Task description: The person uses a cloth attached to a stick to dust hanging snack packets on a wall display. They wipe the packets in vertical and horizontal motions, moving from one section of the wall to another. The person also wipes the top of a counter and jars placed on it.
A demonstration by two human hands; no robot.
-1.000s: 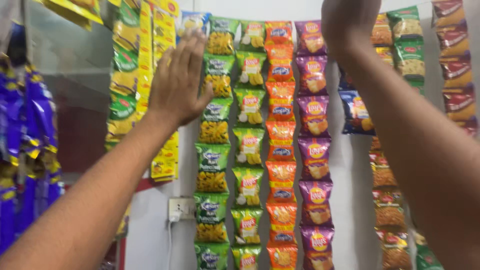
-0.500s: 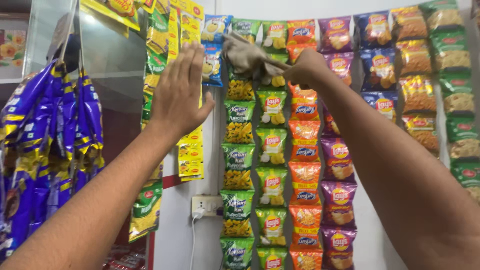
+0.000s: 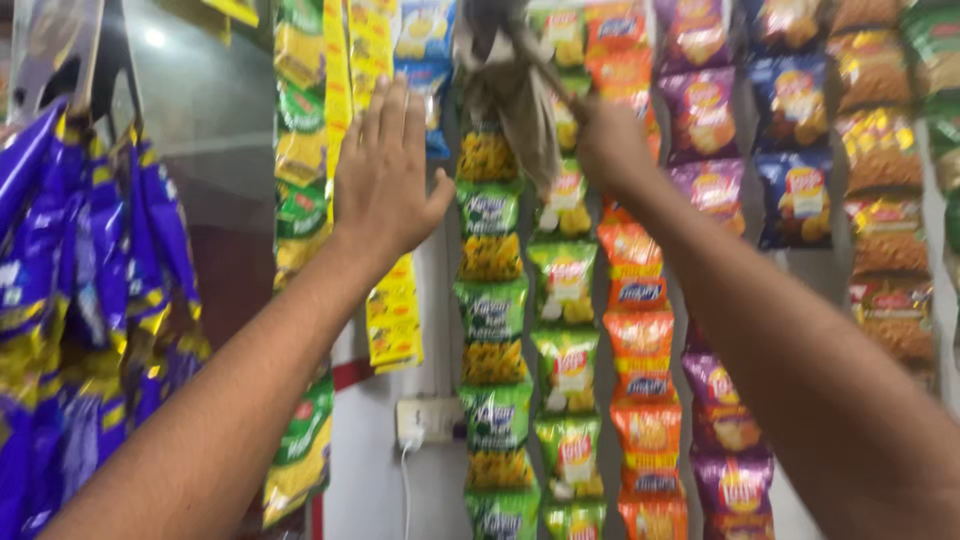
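Hands raised: left hand [image 3: 388, 172] spread flat beside yellow packets [image 3: 392, 310], right hand [image 3: 612, 147] gripping a grey cloth [image 3: 512, 88].

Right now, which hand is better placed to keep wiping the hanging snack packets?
Probably the right hand: it grips the grey cloth against the green packet strip. The left hand is open and empty, beside the yellow packets.
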